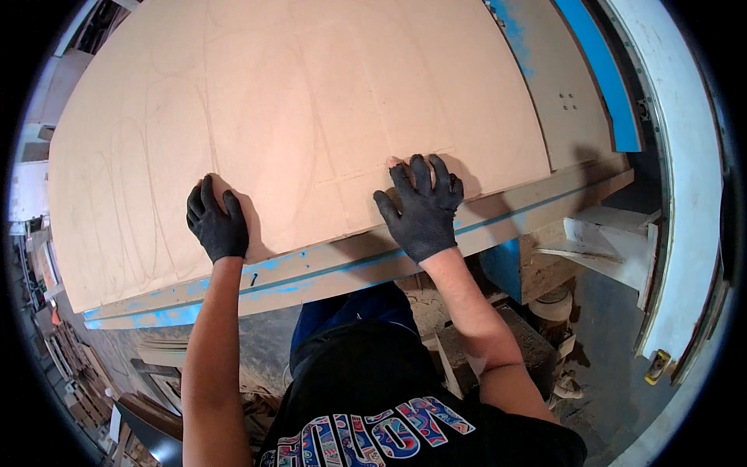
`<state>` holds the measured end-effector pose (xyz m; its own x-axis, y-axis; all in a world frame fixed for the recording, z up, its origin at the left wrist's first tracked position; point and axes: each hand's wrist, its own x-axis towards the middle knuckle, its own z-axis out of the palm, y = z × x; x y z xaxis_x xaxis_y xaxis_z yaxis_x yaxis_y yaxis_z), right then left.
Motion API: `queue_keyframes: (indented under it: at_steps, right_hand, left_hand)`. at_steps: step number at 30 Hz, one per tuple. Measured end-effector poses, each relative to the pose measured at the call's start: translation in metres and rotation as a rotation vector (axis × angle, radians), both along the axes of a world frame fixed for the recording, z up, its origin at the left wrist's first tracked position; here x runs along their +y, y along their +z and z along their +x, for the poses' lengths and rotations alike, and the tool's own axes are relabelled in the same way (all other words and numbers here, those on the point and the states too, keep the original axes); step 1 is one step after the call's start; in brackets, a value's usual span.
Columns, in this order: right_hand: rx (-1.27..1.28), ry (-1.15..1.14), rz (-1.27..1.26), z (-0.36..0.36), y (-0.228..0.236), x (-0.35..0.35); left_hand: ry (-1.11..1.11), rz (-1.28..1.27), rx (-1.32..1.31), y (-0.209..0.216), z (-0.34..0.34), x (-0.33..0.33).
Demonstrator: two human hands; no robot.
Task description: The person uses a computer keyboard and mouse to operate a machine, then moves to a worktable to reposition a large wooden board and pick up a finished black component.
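Note:
A large tan wooden sheet (264, 86), marked with faint pencil-like curves and lines, lies flat across the bench. My left hand (216, 222), in a black work glove, rests on the sheet near its front edge, its thumb apart from the fingers. Further right, my right hand (424, 208) lies on the same sheet with the fingers spread; it wears a matching glove, and one bare fingertip pokes out. Neither hand holds anything. Beneath the sheet, the blue-stained bench edge (311, 284) runs along in front of my body.
At the right, another board (556, 101) with small holes lies beside the sheet, next to a blue strip (603, 70). A white beam (685, 156) curves past the far right. Below stand a blue-sided wooden block (502, 268) and a dusty box (510, 350). Scrap wood (85, 373) is piled lower left.

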<state>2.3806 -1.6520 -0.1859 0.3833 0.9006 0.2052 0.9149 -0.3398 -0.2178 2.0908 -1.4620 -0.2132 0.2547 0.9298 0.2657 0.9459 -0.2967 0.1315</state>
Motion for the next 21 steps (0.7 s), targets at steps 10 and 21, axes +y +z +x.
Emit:
queue_keyframes:
  at_steps: [10, 21]
  right_hand:
    - [0.123, -0.048, -0.025, -0.005, 0.005, 0.002]
    - [0.026, -0.035, -0.088, -0.008, 0.010, -0.006]
  left_hand:
    - [-0.006, -0.007, -0.018, 0.000, -0.001, 0.000]
    - [-0.006, -0.023, -0.011, -0.001, -0.002, 0.000]
